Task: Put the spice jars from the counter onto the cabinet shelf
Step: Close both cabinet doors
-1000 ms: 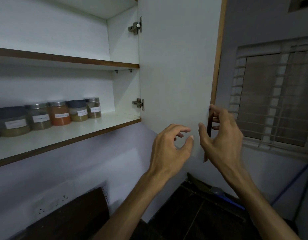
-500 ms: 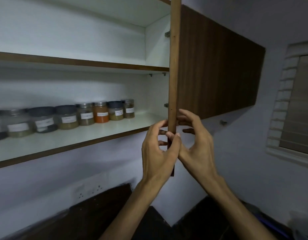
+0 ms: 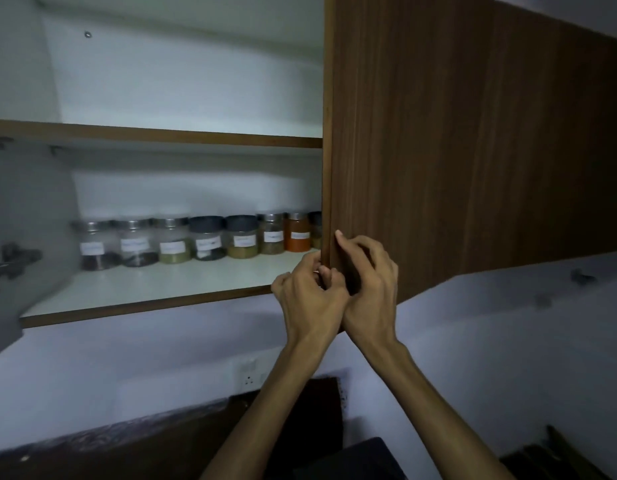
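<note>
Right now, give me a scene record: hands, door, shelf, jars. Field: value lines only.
left hand: fingers curled round the free edge of the cabinet door, near its bottom
right hand: fingers on the door's outer face, at the same edge
cabinet door: brown wood grain, partly swung across the opening, hides the right end of the jar row
lower shelf: white, brown front edge, holds the jars
spice jars: eight visible in one row, labelled; the orange jar sits near the door
upper shelf: nothing visible on it

Single head-worn wide-angle view, tilted upward from below, close to cabinet shelf and door; forearms enter from bottom edge.
</note>
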